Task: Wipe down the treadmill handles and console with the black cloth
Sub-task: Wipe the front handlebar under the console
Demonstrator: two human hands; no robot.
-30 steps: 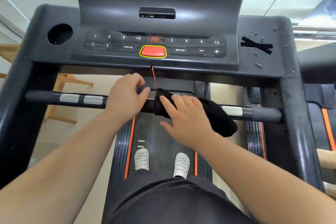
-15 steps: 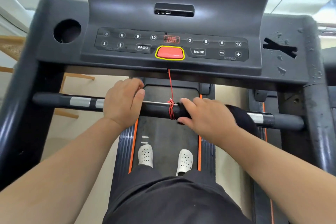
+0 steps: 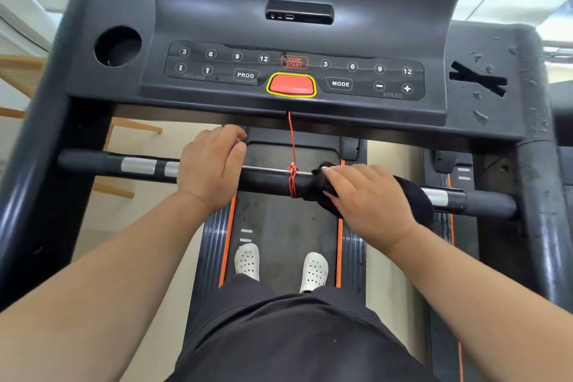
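Moved: right hand [image 3: 369,198] with soft black cloth [image 3: 415,198] slid rightward along black tubular handlebar [image 3: 266,183], uncovering knotted red safety cord [image 3: 292,180].
Hands: right hand curled over the cloth on the bar; left hand [image 3: 210,167] gripping bare bar.
Pending, by estimate: bar ends, dark grey plastic console [image 3: 341,49].

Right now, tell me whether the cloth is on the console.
No, the cloth lies on the bar under the right hand, below the console.

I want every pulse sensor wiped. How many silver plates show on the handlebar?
3. Two silver plates sit on the handlebar left of the left hand; one sits right of the black cloth. A fourth may hide under the cloth.
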